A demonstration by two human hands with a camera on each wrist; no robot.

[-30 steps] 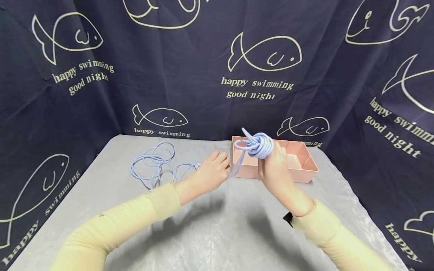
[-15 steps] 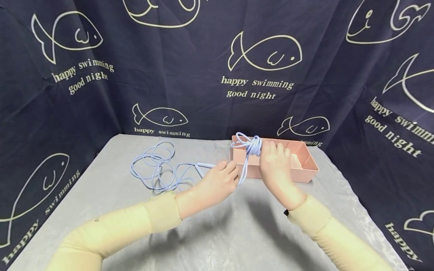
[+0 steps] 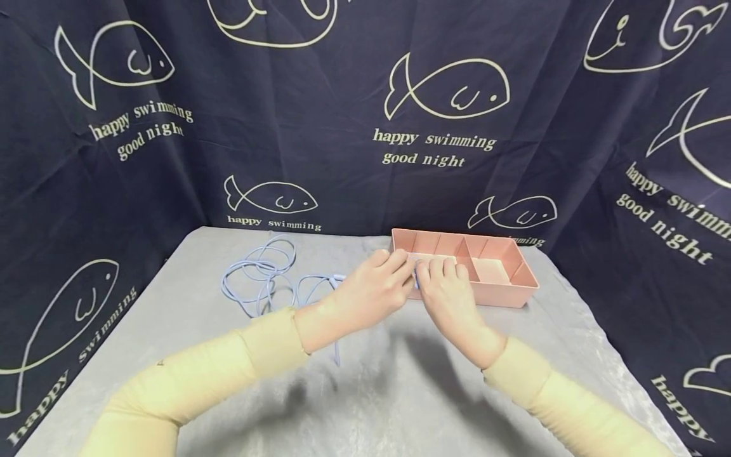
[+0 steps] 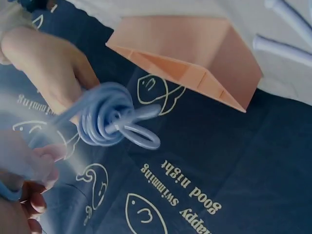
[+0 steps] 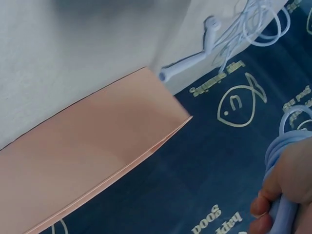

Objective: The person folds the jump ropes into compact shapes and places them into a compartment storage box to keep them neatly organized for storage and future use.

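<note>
My right hand (image 3: 454, 295) grips a light blue skipping rope (image 4: 105, 119), wound in a tight bundle with loops sticking out at one end. In the right wrist view its handle (image 5: 284, 214) shows under my curled fingers. My left hand (image 3: 374, 289) holds a strand that runs from the bundle, as the left wrist view shows. Both hands are close together above the front wall of a pink box (image 3: 485, 295). From the head, they hide most of the bundle. A blue strand (image 3: 336, 352) hangs below my left forearm.
A second blue skipping rope (image 3: 259, 270) lies in loose loops on the grey cloth-covered table (image 3: 365, 406), left of the box; its handles (image 5: 183, 67) lie near the box. The box has a divider (image 3: 468, 257). A dark fish-print curtain (image 3: 342, 127) encloses the back and sides.
My right hand has come down and left with the bundle, turning it towards my left hand. My left hand has moved slightly right and up, drawing the strand along.
</note>
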